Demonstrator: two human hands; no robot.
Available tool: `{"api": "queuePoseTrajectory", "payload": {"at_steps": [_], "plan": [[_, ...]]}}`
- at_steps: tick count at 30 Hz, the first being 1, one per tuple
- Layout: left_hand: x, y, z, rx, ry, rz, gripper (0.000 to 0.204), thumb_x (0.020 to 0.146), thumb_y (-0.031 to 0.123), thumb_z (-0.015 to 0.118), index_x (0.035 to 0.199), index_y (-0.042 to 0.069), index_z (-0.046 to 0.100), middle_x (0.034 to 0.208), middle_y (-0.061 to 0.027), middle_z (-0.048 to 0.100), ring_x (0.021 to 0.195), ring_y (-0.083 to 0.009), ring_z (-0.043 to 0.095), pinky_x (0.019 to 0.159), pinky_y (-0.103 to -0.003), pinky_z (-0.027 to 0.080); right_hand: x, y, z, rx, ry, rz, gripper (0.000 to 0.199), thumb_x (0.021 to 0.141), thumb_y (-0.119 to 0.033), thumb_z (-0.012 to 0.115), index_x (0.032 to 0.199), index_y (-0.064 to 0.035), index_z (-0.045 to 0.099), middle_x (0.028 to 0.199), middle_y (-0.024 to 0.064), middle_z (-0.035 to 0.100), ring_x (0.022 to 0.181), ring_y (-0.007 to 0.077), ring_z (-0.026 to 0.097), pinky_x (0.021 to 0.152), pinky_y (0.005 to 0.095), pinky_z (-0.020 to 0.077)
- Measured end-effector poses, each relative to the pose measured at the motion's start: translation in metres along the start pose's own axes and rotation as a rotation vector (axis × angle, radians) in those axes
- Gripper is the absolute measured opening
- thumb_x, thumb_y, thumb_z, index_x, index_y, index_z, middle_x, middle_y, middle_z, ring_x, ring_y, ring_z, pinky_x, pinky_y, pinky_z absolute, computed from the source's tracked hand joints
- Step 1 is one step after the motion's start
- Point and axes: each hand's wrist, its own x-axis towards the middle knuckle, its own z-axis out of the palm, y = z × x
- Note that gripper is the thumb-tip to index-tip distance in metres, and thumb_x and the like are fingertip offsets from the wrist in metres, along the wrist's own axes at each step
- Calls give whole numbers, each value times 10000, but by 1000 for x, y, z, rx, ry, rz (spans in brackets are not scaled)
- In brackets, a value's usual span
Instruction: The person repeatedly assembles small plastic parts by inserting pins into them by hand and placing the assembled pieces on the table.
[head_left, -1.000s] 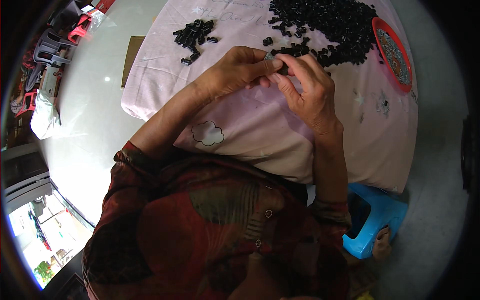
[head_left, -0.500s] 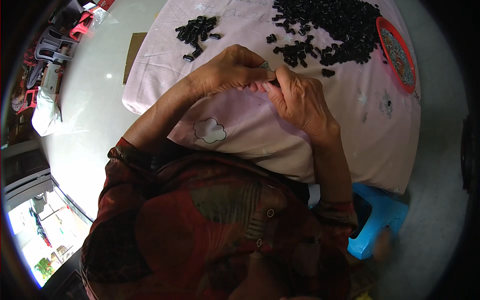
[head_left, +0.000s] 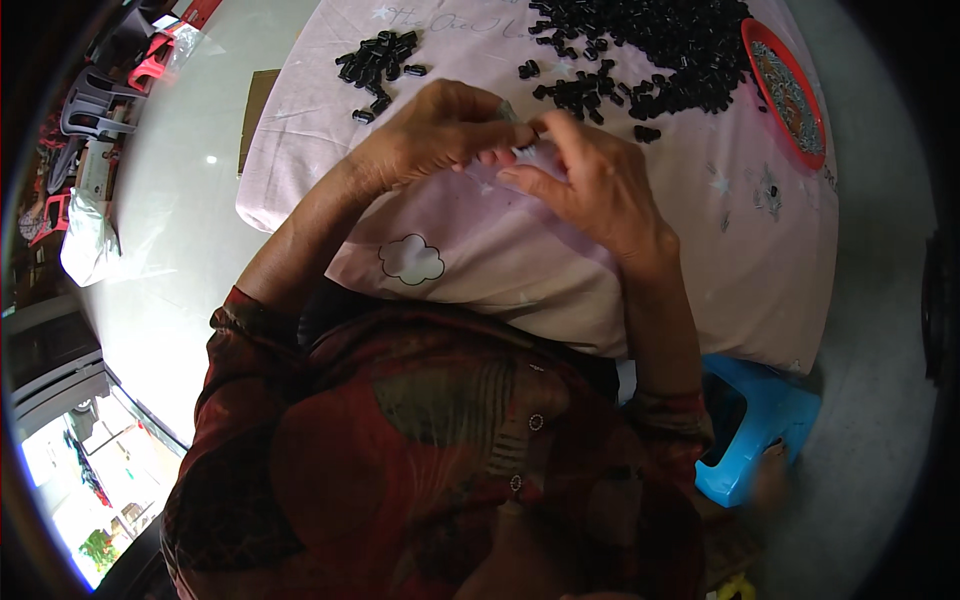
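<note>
At twelve o'clock in our view, above the near side of the cloth-covered bench (head_left: pixel 730 300), our two hands come together at the fingertips. Our left hand (head_left: pixel 430 130), toward half past eleven, has its fingers curled and grasps a small pale piece (head_left: pixel 506 109) between thumb and forefinger; the piece is mostly hidden, so we cannot make out its kind. Our right hand (head_left: pixel 605 180), between one and two o'clock, brings its forefinger up to the left thumb while its own thumb stands apart below; we cannot tell whether it grips anything. Beyond the hands, at one o'clock, we have a large heap of black pieces (head_left: pixel 680 55), with a looser group (head_left: pixel 580 92) just on its near side. At eleven o'clock lies a smaller black cluster (head_left: pixel 375 62), well apart from the heap. At two o'clock our red dish (head_left: pixel 810 160) holds small metal bits (head_left: pixel 788 95). Off the bench, at four o'clock, we see a blue stool (head_left: pixel 745 465).
</note>
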Motion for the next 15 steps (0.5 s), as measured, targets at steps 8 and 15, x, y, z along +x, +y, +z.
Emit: {"api": "queuePoseTrajectory", "payload": {"at_steps": [8,15], "plan": [[-16,-22,-66,669,562,130,179,858,187,703,936,29,732,718,-133,685,620,-210,659,607,-337,513,-22,58,-63,-230,6,489,266,882,-256,701,1033,-39,673,837,147,704,697,254,667,690,367,524],[10,-17,-50,742,596,349,214,849,120,727,1047,39,721,901,-121,736,757,-181,706,708,-300,552,-12,86,-47,-211,262,276,330,921,-258,666,1181,-56,683,885,174,711,766,250,685,733,357,529]]}}
